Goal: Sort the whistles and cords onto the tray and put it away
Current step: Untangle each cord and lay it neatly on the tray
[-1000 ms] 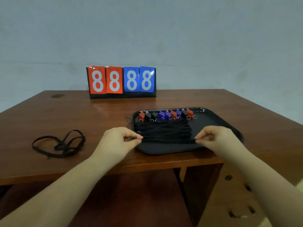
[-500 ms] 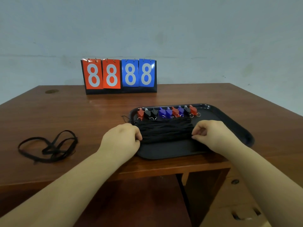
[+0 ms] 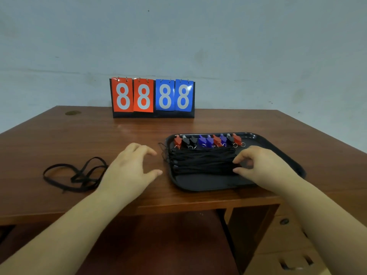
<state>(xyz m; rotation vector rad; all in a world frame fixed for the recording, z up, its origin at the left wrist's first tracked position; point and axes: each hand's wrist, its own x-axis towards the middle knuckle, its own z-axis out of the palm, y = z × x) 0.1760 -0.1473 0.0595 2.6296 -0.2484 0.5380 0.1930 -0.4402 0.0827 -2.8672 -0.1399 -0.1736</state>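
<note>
Head view, left hand fingers spread beside tray edge, right hand pinching cords.

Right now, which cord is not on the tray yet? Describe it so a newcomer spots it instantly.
Start at the scoreboard at the back of the wooden table, then look toward the near left side. There a loose cord lies in tangled loops on the bare wood, just left of the left hand. Unlike the cords bundled on the tray, it lies alone.
</note>
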